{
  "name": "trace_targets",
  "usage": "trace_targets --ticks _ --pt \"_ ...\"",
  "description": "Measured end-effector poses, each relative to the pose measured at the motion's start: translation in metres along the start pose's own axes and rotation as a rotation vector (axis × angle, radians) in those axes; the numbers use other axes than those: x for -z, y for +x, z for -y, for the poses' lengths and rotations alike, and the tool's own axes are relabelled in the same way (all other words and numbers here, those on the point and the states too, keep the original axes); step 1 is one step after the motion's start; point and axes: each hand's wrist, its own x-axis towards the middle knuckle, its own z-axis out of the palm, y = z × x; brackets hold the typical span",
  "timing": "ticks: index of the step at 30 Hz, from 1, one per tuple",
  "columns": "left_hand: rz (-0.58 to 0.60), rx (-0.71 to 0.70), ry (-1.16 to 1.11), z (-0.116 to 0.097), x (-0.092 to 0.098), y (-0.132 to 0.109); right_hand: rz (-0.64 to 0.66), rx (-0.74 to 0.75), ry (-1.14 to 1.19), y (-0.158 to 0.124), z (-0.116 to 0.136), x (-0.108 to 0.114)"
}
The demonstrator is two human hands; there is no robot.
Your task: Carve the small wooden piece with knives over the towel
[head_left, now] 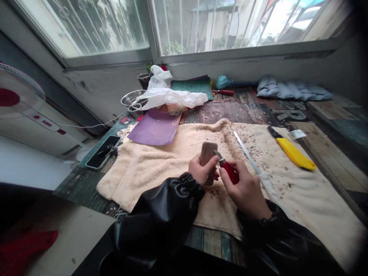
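My left hand (202,171) is wrapped round a small brown block (208,150), apparently wood, with a rounded top, held upright above the towel. In my right hand (244,186) is a carving knife (229,171) with a red handle. Its short metal blade points up and left, close to the block's right edge; whether it touches the wood I cannot tell. The left thumb lies across the block just beside the blade. Beneath both hands spreads a cream towel (161,163) strewn with brown shavings, thickest to the right.
A yellow-handled tool (296,153) and a thin metal strip (245,149) lie on the towel's right side. Purple sandpaper (156,127) rests at its back left, near a phone (103,152) with keys. Behind are a plastic bag (175,98), a green mat (192,87) and a metal bowl (132,97).
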Motion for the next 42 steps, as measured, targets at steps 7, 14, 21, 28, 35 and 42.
trace_targets --ticks 7,14,21,28,35,42 --pt "0.063 0.097 -0.014 0.001 0.003 0.003 -0.061 0.026 0.0 0.0 0.001 -0.001" --pt "0.062 0.167 0.007 -0.002 0.004 0.001 -0.118 0.055 -0.01 -0.001 0.001 -0.002" --pt "-0.004 0.026 0.002 -0.003 0.0 0.0 -0.065 0.048 0.006 -0.001 0.001 -0.002" --pt "-0.032 -0.176 0.105 0.005 0.005 0.006 0.024 0.029 -0.014 -0.001 0.0 -0.002" --pt "0.009 -0.193 0.088 0.013 0.009 0.008 0.043 0.02 -0.021 -0.001 -0.001 -0.003" --pt "0.061 -0.16 -0.026 0.009 0.005 0.007 0.005 0.038 -0.021 -0.001 -0.002 -0.005"
